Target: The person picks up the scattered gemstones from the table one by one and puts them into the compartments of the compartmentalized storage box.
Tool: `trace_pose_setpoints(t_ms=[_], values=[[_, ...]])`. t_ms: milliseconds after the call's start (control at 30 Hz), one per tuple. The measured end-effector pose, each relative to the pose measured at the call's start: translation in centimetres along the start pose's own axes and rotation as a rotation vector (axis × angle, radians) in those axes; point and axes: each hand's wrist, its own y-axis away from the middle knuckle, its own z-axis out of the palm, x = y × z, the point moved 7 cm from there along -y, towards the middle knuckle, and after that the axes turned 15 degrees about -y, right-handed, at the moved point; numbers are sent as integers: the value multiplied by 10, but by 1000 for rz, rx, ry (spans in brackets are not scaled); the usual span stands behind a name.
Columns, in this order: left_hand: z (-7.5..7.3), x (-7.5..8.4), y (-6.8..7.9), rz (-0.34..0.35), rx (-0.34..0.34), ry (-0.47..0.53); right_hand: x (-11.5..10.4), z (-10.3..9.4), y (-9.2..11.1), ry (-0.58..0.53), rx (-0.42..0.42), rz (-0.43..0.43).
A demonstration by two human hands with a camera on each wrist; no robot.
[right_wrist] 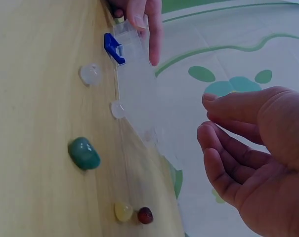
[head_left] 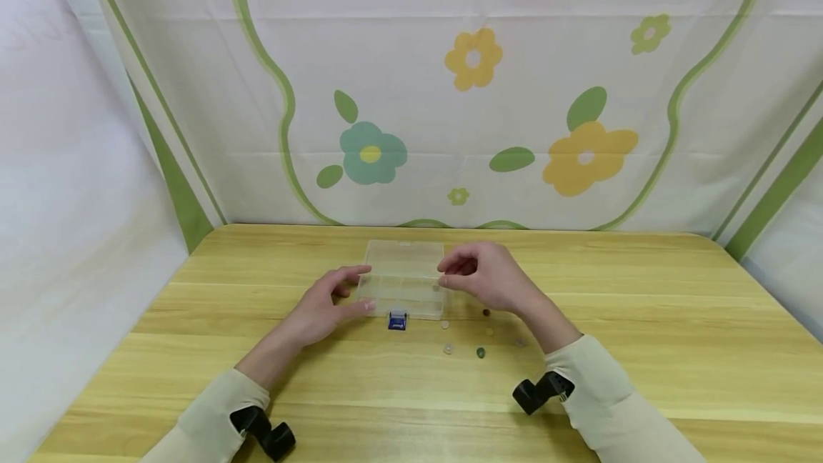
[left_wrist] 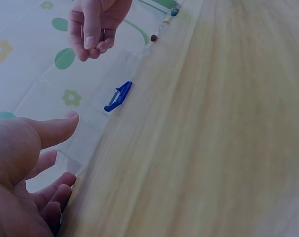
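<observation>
A clear plastic box (head_left: pixel 401 296) with compartments and a blue latch (head_left: pixel 397 321) lies with its lid (head_left: pixel 403 257) tipped back. At its left end is my left hand (head_left: pixel 324 309), thumb by the front edge, index finger near the back, fingers relaxed. My right hand (head_left: pixel 485 276) hovers above the right end, thumb and fingertips slightly apart. Nothing shows between them in the right wrist view. A small stone (head_left: pixel 437 289) appears inside the right end, faintly visible. Outside, on the table, are a green stone (right_wrist: pixel 84 153), a dark red stone (right_wrist: pixel 145 215) and a yellowish stone (right_wrist: pixel 123 211).
Two pale stones lie before the box: a whitish stone (right_wrist: pixel 117 109) close to its edge and a clear stone (right_wrist: pixel 90 74) farther out. Another pale stone (head_left: pixel 521 341) is by the right forearm. Behind the wooden table (head_left: pixel 386 391) hangs a flowered cloth (head_left: pixel 411 91).
</observation>
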Motion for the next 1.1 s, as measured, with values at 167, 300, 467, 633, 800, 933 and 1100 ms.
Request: trace_pose_setpoints(t_ms=[167,300,467,633,800,933,1100], values=[[0,0,1,1,3,4,-2,-3,7,26,-3,-8],[1,0,2,2,5,3,2,-6,13,37,-10,2],[1,-1,0,-4,7,3,9,-13,21,44,-21,5],[2,-1,-1,-9,5,-4,16,-21,28,29,-32,18],[2,-1,-1,-10,9,-8,25,-28,34,-4,-29,47],[2,-2,-1,-14,10,-6,32,-30,36,-22,-38,63],[3,-2,-1,-15,9,-6,38,-35,37,-41,-41,81]])
